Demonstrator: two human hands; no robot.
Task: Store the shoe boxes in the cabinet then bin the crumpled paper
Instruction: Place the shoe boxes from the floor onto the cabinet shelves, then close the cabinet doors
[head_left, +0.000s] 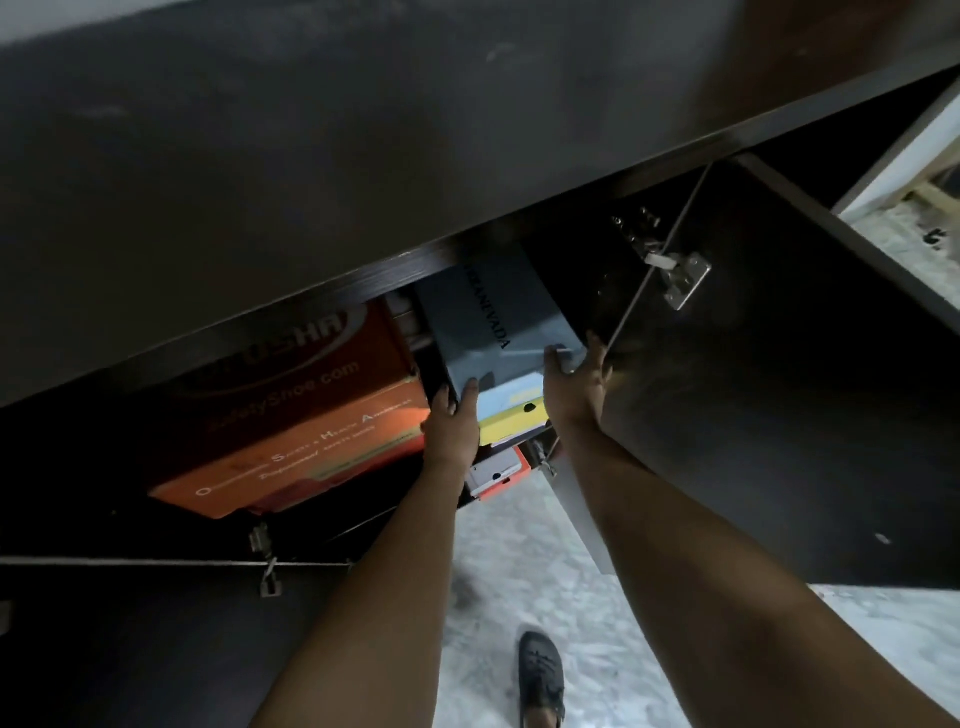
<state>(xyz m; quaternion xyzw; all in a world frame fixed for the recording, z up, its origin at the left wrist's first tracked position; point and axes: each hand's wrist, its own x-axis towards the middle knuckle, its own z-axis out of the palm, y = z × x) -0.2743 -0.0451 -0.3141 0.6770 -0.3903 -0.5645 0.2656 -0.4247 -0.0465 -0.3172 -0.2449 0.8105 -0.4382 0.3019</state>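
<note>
Head view: both hands, left hand (451, 415) and right hand (574, 379), grip grey lettered shoe box (491, 317).

both arms reach forward, left hand (451, 415) and right hand (574, 379) gripping with fingers curled.
</note>
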